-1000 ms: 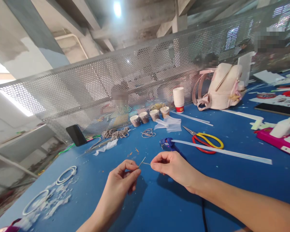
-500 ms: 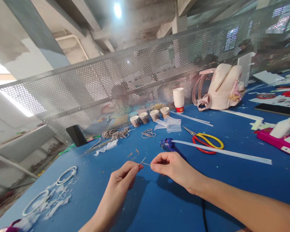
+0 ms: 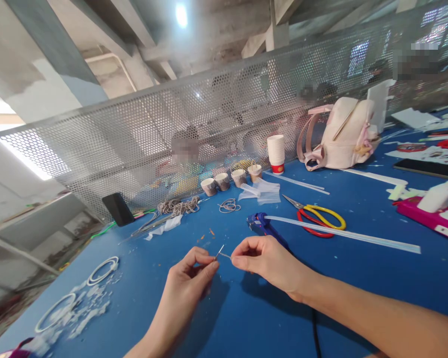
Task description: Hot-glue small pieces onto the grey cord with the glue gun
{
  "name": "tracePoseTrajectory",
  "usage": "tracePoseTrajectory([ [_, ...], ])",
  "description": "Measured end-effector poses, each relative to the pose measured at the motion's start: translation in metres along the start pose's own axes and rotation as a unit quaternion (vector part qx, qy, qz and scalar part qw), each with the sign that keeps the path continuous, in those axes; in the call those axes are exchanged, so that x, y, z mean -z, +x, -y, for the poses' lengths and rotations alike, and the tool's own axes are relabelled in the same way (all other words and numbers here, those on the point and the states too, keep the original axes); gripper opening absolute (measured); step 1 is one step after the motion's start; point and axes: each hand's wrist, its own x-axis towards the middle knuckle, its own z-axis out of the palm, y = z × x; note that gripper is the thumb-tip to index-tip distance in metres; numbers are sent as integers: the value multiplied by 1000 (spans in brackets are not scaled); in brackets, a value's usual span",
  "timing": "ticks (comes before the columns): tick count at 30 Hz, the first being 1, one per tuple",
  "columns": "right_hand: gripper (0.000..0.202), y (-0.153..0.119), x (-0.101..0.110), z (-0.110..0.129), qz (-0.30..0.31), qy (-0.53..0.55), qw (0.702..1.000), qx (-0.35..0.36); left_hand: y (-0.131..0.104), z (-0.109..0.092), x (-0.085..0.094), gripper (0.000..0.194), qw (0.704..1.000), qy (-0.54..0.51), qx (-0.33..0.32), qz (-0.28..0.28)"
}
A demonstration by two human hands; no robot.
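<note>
A workshop or craft room of rough, unfinished build is shown. Overhead, bare concrete beams (image 3: 224,37) are exposed, and a light (image 3: 181,15) is lit. The blue tabletop (image 3: 153,308) is backed by a perforated metal screen (image 3: 134,129), through which blurred people are seen. Craft work is suggested by a blue glue gun (image 3: 259,223) fitted with a long clear stick (image 3: 343,236), red-and-yellow-handled scissors (image 3: 321,219), bundled cord (image 3: 179,205), and scattered white scraps (image 3: 87,311).
</note>
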Motion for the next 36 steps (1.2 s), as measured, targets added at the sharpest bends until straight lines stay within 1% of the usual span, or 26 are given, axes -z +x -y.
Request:
tracePoseTrajectory([
  [4, 8, 0, 1, 0, 4, -1, 1000, 0, 0, 2, -1, 28, 1000, -3, 8, -4],
  [9, 9, -1, 1, 0, 4, -1, 1000, 8, 1, 2, -1, 30, 1000, 4, 4, -25],
  [13, 8, -1, 2, 2, 1, -3, 1000, 8, 0, -3, -1, 25, 998, 41, 19, -32],
  [16, 9, -1, 2, 3, 0, 2, 1000, 8, -1, -6, -1, 25, 997, 69, -1, -17],
  [19, 9, -2, 3, 3, 3, 7, 1000, 9, -1, -6, 1, 26, 997, 79, -22, 13],
  [21, 9, -2, 3, 3, 2, 9, 1000, 9, -1, -5, 1, 27, 996, 79, -27, 21],
  [27, 10, -1, 2, 3, 1, 11, 1000, 1, -2, 0, 2, 23, 997, 73, -31, 13],
  [36, 10, 0, 2, 0, 7, 0, 1000, -4, -2, 3, 1, 18, 996, 65, -56, -8],
])
